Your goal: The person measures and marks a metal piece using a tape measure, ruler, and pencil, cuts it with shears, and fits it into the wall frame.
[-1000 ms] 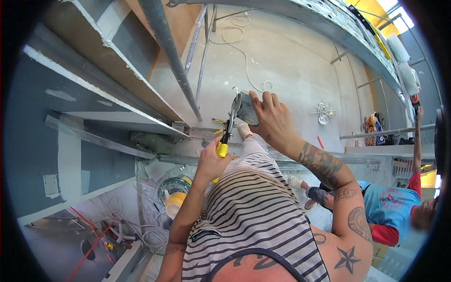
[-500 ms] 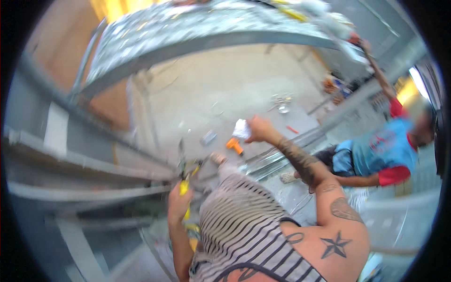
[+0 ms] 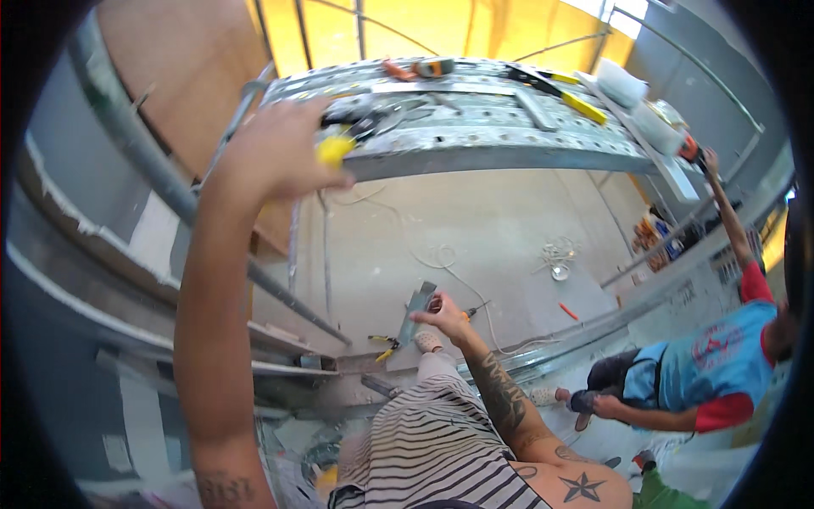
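Note:
My left hand (image 3: 275, 161) is raised over the near left edge of a perforated metal scaffold platform (image 3: 475, 160). Its fingers, blurred by motion, close round yellow-handled snips (image 3: 335, 151). Dark-jawed hand tools (image 3: 366, 125) lie on the platform beside it. Lower down, above the floor, my right hand (image 3: 443, 317) pinches a short grey metal channel piece (image 3: 415, 312) between thumb and fingers. Behind that hand an orange power drill (image 3: 465, 314) is mostly hidden. Yellow-handled cutters (image 3: 387, 346) lie on the floor left of my foot.
An orange-and-black drill (image 3: 432, 68), a yellow-ended tool (image 3: 583, 108) and metal strips (image 3: 534, 110) lie on the platform. At right, a co-worker in blue and red (image 3: 712, 356) reaches to an orange-and-black tool (image 3: 690, 151). A scaffold pole (image 3: 153, 153) slants at left; a white cable (image 3: 458, 271) crosses the floor.
My left hand has risen from beside my body to the platform with the snips. The right hand is lower in the picture with the metal piece. The view has tilted up.

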### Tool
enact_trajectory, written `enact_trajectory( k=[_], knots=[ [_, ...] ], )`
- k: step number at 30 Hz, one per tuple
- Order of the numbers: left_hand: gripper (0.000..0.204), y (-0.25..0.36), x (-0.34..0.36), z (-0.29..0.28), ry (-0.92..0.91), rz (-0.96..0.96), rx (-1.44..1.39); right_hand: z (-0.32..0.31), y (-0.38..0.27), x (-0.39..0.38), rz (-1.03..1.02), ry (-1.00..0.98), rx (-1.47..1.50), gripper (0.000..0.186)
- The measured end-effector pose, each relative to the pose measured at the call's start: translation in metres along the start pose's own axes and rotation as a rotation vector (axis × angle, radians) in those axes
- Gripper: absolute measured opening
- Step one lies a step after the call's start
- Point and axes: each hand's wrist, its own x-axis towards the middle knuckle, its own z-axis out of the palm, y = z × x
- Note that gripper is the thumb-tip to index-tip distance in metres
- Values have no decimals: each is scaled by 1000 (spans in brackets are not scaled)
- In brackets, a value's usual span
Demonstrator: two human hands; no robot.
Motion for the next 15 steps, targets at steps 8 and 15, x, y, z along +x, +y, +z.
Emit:
enact_trajectory(
  k=[8,15],
  knots=[
    [83,-49,28,28,191,251,92,32,-55,2,118,-196,592,91],
    [44,6,-190,175,716,-406,-1002,57,-104,12,304,-518,1089,51]
  ],
)
